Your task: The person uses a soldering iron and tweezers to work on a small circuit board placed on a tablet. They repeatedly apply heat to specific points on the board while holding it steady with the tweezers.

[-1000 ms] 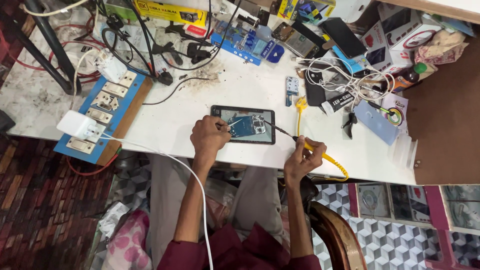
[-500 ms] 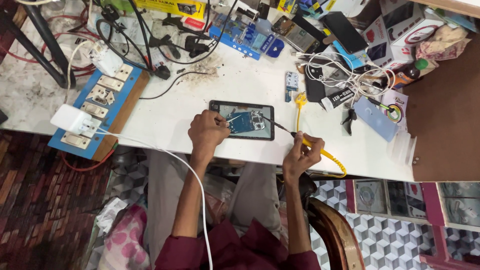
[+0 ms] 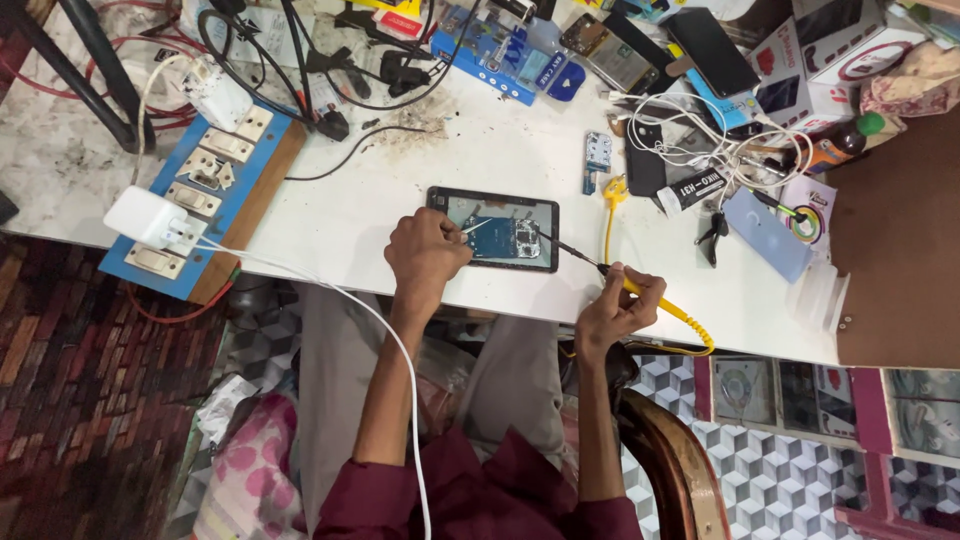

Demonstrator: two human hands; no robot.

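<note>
your left hand (image 3: 425,252) sits on the left end of the opened phone (image 3: 494,228), fingers curled around thin metal tweezers (image 3: 472,227) whose tips rest over the blue board inside. the phone lies flat w/ its back off, near the front edge of the white table (image 3: 400,190), about mid-length. your right hand (image 3: 618,305) is clenched on a yellow-handled soldering iron (image 3: 610,275) just past the table's front edge; the dark tip reaches up-left to the phone's right end, near the board. its coiled yellow cord (image 3: 690,325) loops away to the right below the table edge.

at the left edge of the table a blue switch board (image 3: 215,185) holds a white charger (image 3: 145,217), w/ a white cable (image 3: 350,310) running down across your lap. along the back edge: black cables, blue boxes, a few phones. toward the right corner, a tangle of white wires (image 3: 700,150), a small loose circuit board (image 3: 598,152) and a green-capped bottle (image 3: 835,148). can't tell if the iron tip actually touches the board.
</note>
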